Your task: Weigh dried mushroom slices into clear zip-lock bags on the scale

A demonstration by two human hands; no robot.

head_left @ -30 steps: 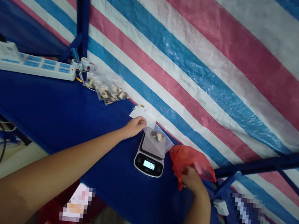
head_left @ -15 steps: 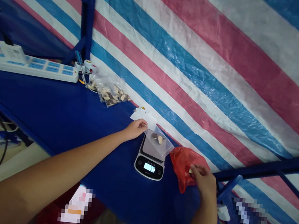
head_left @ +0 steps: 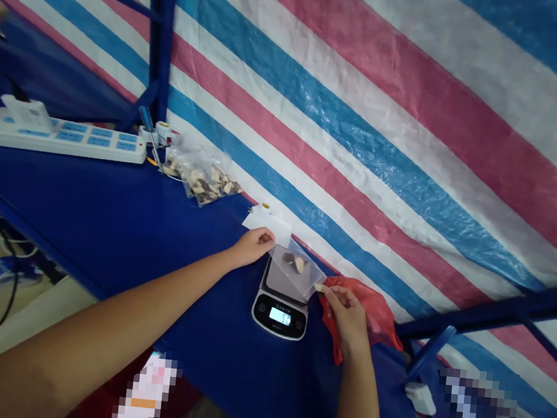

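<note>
The left hand is pinching a corner of a clear bag, thumb and finger close together, which is likely helping it lie flat. The bag is lying slantwise on the scale, so the flat top is holding it up, and dark and pale bits are showing through its middle. The right hand is holding a small pale chip in its fingertips, right by the bag's near right edge. The red bag is lying just beside the scale, behind the right hand, probably for easy reach. Full bags are sitting further left by the striped sheet, out of the way. The scale is facing the person, so its glowing screen is easy to see. The screen is showing a 5 first, but the other digits are too blurry to read for sure. Tiny words are running above the screen, and round buttons are sitting on both sides of it. A yellow mark is showing on something white near the left hand.
</note>
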